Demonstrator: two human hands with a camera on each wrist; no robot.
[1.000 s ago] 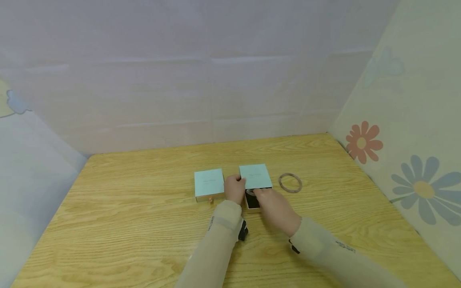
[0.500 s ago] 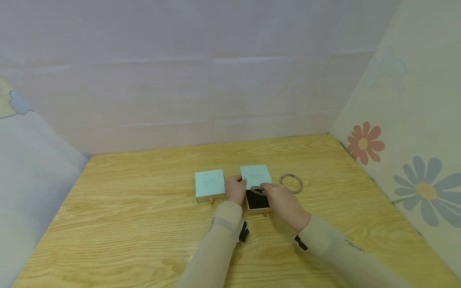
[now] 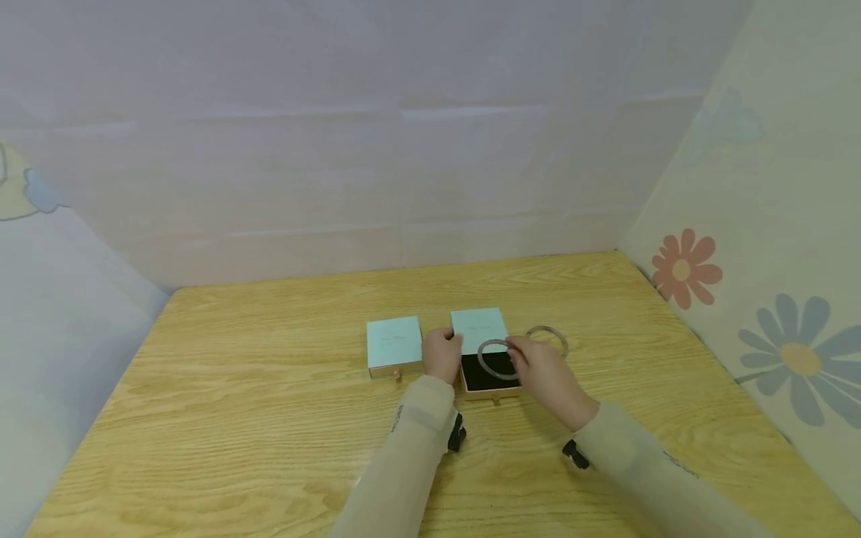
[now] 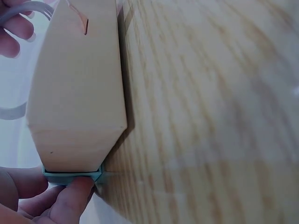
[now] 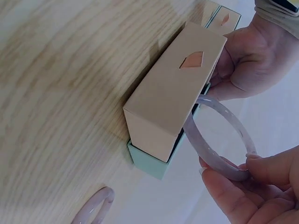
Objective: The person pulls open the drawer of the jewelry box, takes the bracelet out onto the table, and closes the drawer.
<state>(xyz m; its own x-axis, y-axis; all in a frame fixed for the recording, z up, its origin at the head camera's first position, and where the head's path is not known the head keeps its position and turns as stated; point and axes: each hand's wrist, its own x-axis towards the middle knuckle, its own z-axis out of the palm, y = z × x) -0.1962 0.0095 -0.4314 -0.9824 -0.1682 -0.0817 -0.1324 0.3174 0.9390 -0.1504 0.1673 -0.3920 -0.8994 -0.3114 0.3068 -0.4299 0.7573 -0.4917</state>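
Note:
The right hand (image 3: 548, 376) pinches a translucent greyish-purple bangle (image 3: 481, 362) between thumb and fingers, tilted above a pulled-out drawer with black lining (image 3: 486, 379). In the right wrist view the bangle (image 5: 205, 148) is clear of the drawer's pale front (image 5: 175, 77). The left hand (image 3: 441, 355) holds the left side of the mint-green box sleeve (image 3: 479, 329); the left wrist view shows its fingers (image 4: 74, 198) against the sleeve's edge (image 4: 70, 178). A second bangle (image 3: 565, 345) lies on the table right of the box, partly behind the right hand.
A second mint-green box (image 3: 394, 342), its drawer pushed in and a small tab at its front, stands left of the left hand. The wooden table (image 3: 269, 388) is bordered by a pale curtain (image 3: 303, 187) behind and a flower-patterned panel (image 3: 773, 246) at the right.
The right hand has lifted the bangle out of the drawer and moved it slightly right, tilting it upward. More black lining shows. The left hand stays at the sleeve.

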